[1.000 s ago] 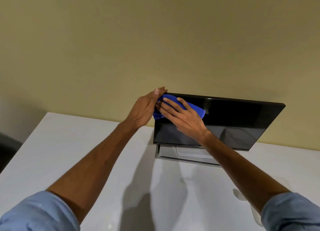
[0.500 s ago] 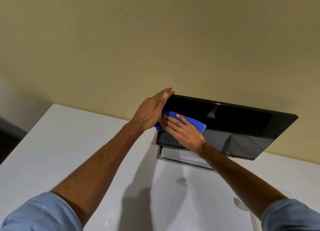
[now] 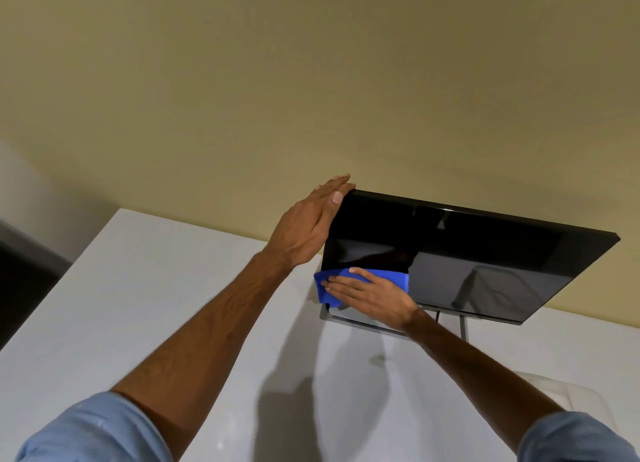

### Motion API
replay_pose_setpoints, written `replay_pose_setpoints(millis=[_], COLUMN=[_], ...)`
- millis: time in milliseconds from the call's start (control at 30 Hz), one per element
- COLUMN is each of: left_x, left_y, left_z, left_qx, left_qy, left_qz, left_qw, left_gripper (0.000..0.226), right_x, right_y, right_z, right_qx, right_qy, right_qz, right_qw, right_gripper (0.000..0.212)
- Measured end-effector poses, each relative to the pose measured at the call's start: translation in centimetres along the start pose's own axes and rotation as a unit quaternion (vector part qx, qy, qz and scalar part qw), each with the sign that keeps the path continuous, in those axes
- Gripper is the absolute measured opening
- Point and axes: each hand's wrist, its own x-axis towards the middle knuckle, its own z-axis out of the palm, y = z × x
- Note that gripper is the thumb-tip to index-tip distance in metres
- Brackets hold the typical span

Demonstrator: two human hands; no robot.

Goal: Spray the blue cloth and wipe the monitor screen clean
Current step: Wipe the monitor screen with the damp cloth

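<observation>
Sleeves: the light blue left sleeve (image 3: 93, 430) and right sleeve (image 3: 575, 437) are pushed up, likely to keep the cuffs off the work; both forearms reach forward, nearly straight
Table: the white table (image 3: 138, 306) carries the monitor at its far side, close to the wall
Right hand (image 3: 375, 297): laid flat with the palm down and the fingers straight and a little spread, pointing left; it presses the cloth against the glass and does not pinch it, probably to spread the pressure evenly
Blue cloth (image 3: 394, 279): folded and trapped under the right hand on the lower left part of the screen, with its left end sticking out past the bezel
Monitor screen (image 3: 467, 254): dark and glossy, tilted back on its metal stand (image 3: 356, 323); most of the glass lies to the right of the cloth
Left hand (image 3: 308, 226): fingers straight and together, set against the top left corner; it seems to brace the panel so that wiping does not rock it
Wall (image 3: 311, 81): plain beige, behind the monitor
</observation>
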Motion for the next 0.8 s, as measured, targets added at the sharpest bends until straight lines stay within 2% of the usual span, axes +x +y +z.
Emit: replay_pose_setpoints(millis=[133, 233, 333, 433, 533, 633, 700, 800], left_x=[-0.1, -0.1, -0.2, 0.0, 0.7, 1.4, 1.7, 2.0], left_y=[0.2, 0.4, 0.9, 1.1, 1.4, 2.2, 2.7, 3.1], left_z=[0.3, 0.5, 0.6, 0.5, 0.4, 1.0, 1.8, 3.1], left_qx=[0.002, 0.0, 0.007, 0.055, 0.128, 0.147, 0.15, 0.164], left_qy=[0.006, 0.013, 0.011, 0.005, 0.017, -0.003, -0.008, 0.005], left_qz=[-0.006, -0.005, -0.007, 0.011, 0.047, 0.079, 0.095, 0.119], left_qw=[1.0, 1.0, 1.0, 0.998, 0.991, 0.986, 0.984, 0.979], left_gripper=[0.06, 0.06, 0.059, 0.063, 0.066, 0.065, 0.062, 0.058], right_x=[-0.7, -1.1, -1.1, -1.5, -2.3, -3.5, -4.1, -5.0], right_y=[3.3, 6.3, 8.1, 7.4, 5.9, 4.4, 3.2, 1.7], right_z=[-2.3, -4.7, -5.9, -5.2, -3.2, -0.9, 0.7, 2.6], right_qx=[-0.046, -0.056, -0.028, -0.028, -0.025, -0.004, 0.001, 0.023], right_qy=[0.115, 0.223, 0.261, 0.254, 0.207, 0.171, 0.167, 0.124], right_qz=[0.092, 0.207, 0.282, 0.275, 0.24, 0.194, 0.162, 0.129], right_qw=[0.988, 0.951, 0.923, 0.927, 0.948, 0.966, 0.973, 0.984], right_gripper=[0.114, 0.103, 0.096, 0.088, 0.085, 0.078, 0.083, 0.105])
